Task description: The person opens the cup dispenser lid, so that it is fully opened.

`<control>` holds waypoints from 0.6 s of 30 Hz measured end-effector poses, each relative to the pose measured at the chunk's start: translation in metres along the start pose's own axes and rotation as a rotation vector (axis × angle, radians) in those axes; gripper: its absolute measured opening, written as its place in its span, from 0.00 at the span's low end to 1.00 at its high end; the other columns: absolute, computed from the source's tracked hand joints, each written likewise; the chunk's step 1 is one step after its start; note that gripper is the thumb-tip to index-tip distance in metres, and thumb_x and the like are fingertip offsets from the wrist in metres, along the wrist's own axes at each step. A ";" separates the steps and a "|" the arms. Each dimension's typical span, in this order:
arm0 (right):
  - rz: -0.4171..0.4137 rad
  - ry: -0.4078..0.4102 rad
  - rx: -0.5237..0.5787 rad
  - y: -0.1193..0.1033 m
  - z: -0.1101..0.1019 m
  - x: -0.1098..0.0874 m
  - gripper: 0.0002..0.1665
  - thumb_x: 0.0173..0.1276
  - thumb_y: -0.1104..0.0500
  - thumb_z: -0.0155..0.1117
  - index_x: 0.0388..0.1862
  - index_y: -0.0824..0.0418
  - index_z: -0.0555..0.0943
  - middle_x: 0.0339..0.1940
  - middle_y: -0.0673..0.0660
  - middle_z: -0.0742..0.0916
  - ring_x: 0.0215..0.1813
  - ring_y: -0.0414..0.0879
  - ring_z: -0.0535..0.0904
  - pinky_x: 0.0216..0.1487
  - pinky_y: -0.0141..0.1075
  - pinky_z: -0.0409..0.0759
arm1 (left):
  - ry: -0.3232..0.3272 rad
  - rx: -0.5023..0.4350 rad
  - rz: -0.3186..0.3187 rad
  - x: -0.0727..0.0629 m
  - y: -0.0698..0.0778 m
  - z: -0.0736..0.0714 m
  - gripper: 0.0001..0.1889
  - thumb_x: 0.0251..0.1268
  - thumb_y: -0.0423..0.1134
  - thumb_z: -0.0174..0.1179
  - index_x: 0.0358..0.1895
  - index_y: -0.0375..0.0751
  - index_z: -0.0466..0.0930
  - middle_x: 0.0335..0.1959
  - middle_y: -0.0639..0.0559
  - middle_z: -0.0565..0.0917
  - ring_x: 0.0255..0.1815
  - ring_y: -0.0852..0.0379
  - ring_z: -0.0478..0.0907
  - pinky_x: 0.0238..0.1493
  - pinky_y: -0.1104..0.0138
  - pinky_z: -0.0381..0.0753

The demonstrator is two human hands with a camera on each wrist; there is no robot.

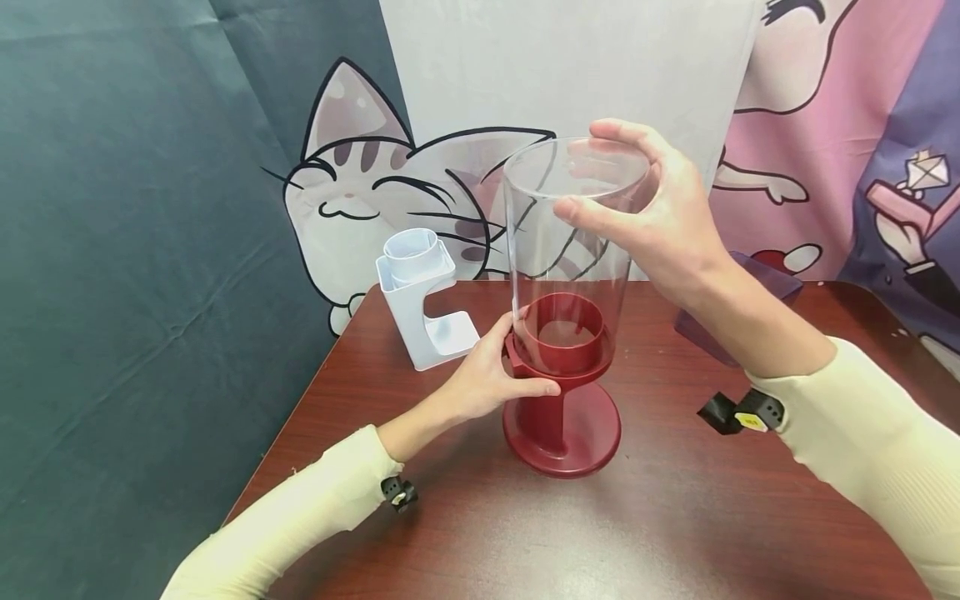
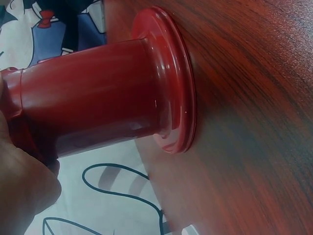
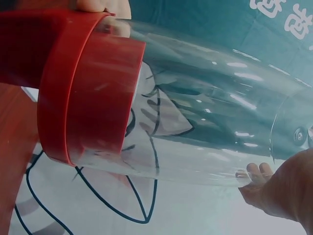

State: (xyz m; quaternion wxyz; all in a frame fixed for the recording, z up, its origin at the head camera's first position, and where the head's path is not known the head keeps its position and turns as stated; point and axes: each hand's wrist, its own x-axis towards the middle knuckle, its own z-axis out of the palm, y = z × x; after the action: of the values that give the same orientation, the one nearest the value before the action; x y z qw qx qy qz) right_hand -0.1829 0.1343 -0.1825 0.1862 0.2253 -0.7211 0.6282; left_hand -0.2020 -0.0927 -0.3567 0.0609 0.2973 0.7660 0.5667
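A clear plastic cylinder (image 1: 566, 242) stands upright on a red stand (image 1: 540, 425), its lower end fitted around the stand's raised red ring (image 3: 105, 93). The stand has a round foot resting on the table and a column that shows in the left wrist view (image 2: 93, 93). My left hand (image 1: 483, 379) grips the stand's collar, thumb in front and fingers partly hidden at the far side. Up at the cylinder's open top, my right hand (image 1: 671, 217) holds the rim between thumb and fingers. Inside the cylinder I see nothing.
On the brown wooden table (image 1: 450, 517), a white stand (image 1: 408, 312) with a round cup on top is at the back left. A purple object (image 1: 772, 279) lies partly hidden behind my right forearm. A cartoon-printed curtain (image 1: 337, 175) hangs behind the table.
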 end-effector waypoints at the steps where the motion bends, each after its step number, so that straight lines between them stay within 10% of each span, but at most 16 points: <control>1: -0.005 0.000 -0.004 0.000 0.000 0.000 0.41 0.62 0.61 0.80 0.73 0.57 0.75 0.66 0.57 0.84 0.46 0.47 0.90 0.47 0.30 0.86 | -0.001 -0.001 -0.003 0.000 0.000 0.000 0.50 0.57 0.41 0.82 0.80 0.58 0.60 0.69 0.56 0.77 0.66 0.55 0.78 0.58 0.60 0.86; 18: 0.019 0.055 0.215 0.003 -0.004 0.009 0.35 0.61 0.66 0.78 0.68 0.61 0.77 0.63 0.60 0.85 0.48 0.47 0.89 0.51 0.32 0.83 | 0.003 0.017 0.011 0.000 0.000 0.000 0.49 0.57 0.41 0.81 0.80 0.54 0.61 0.68 0.55 0.78 0.65 0.55 0.78 0.60 0.61 0.85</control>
State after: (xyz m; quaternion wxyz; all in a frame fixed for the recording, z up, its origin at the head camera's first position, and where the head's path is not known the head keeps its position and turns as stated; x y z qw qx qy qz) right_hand -0.1920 0.1377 -0.1793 0.1747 0.2199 -0.6464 0.7094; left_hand -0.2023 -0.0930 -0.3566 0.0541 0.3012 0.7693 0.5608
